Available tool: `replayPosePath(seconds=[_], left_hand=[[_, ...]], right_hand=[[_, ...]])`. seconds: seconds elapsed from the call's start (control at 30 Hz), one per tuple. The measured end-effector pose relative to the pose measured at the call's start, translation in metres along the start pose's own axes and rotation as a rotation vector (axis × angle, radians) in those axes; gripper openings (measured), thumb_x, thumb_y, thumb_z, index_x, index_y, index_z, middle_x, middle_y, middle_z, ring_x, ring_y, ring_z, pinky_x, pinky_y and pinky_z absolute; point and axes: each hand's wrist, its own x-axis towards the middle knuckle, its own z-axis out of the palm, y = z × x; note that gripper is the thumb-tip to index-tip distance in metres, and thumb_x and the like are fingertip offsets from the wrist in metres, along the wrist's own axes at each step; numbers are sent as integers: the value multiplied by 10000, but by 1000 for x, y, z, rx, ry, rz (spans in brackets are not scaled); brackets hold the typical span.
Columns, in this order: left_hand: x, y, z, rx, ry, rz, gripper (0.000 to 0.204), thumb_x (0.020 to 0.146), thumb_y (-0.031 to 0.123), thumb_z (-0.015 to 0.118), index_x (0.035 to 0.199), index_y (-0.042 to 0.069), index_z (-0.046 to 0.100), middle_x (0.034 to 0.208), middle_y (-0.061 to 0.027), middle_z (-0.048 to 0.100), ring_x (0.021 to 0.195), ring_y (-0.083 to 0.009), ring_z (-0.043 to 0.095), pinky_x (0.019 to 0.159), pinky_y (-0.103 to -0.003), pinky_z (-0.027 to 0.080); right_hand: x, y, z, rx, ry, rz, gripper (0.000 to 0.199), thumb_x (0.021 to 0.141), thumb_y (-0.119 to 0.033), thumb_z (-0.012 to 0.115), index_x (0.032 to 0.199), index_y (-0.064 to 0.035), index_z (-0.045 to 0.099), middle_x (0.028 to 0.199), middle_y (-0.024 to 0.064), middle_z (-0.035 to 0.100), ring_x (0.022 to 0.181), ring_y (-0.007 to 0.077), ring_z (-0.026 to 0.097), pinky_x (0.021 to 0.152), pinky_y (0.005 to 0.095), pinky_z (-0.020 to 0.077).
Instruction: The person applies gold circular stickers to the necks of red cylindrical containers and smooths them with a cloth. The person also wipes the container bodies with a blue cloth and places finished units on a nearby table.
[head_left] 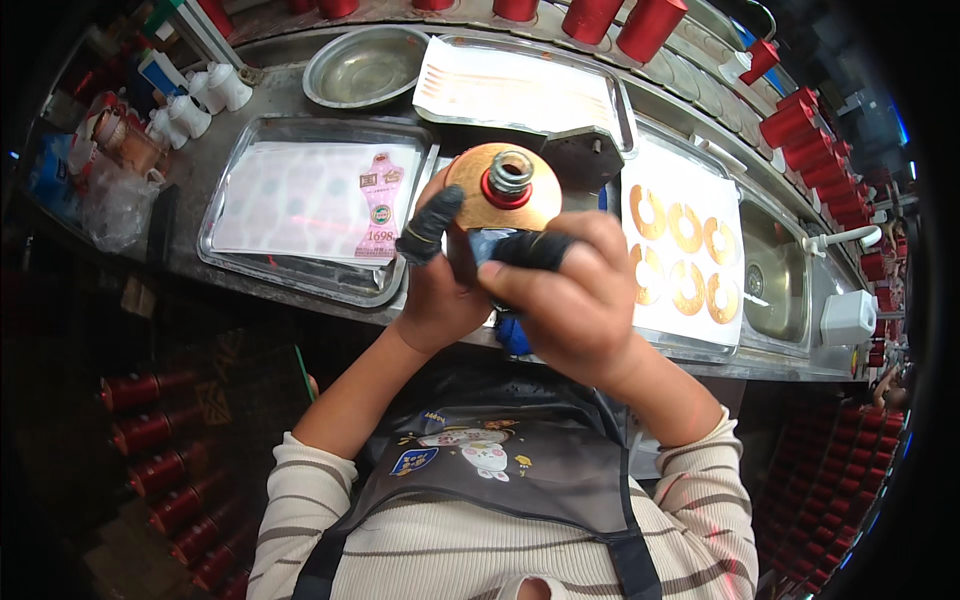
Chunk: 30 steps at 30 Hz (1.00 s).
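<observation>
A bottle with a gold, ring-shaped top face (470, 185) and a bare threaded neck (511, 172) is held up over the counter's front edge, neck toward me. My left hand (440, 305) wraps around its left side, with black covers on some fingers. Against the near side of the bottle, my right hand (580, 305) has its fingers closed on a small bluish-grey flat piece (486, 243); its exact kind is unclear. A black cover is on the right index finger. Motion slightly blurs the right hand. The bottle's lower body is mostly hidden.
A tray (350, 287) with pink printed sheets lies left. Gold C-shaped stickers (686, 228) lie on white paper at right, beside a sink (785, 300). Behind are a metal bowl (362, 70), another sheet-covered tray (628, 115), a dark block (590, 155) and a conveyor with red bottles (650, 30).
</observation>
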Motion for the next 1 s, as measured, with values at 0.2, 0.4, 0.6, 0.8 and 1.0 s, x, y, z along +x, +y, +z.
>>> replayPosePath(seconds=[0.2,0.4,0.6,0.8,1.0], left_hand=[[12,-20,-16,679,-151,153,714,751,195,882,1326,0,505,1300,-147,611,1204,-223,599,1014,-376,478],[26,27,4,675,9,226,875,762,228,878,1376,1,297,1298,-178,548,1166,-247,603,968,-371,506],[42,27,55,440,-244,-337,831,872,337,767,1356,-34,203,1256,-212,556,1144,-227,593,965,-366,506],[55,-13,62,458,-220,-563,845,882,268,741,1396,-52,151,1302,-201,522,1176,-222,569,972,-369,508],[62,0,84,565,-137,-534,760,876,306,749,1319,-57,249,1214,-235,608,1096,-264,649,936,-365,522]], right_hand=[[-6,-1,-20,44,-39,59,277,640,-63,728,917,-65,707,752,41,547,715,245,585,616,335,463],[-39,-4,-61,638,-24,1059,298,773,-75,817,1028,-8,679,899,36,649,776,87,597,717,240,477],[-94,8,-87,850,-122,1508,333,855,-171,764,1131,-9,673,880,4,649,728,59,548,618,208,430],[-103,10,-78,660,-359,1399,758,795,-295,838,1406,26,524,919,22,643,623,48,427,560,218,393],[-110,34,-78,795,-382,1441,719,839,-236,792,1447,2,491,939,-13,604,637,30,396,562,197,362]])
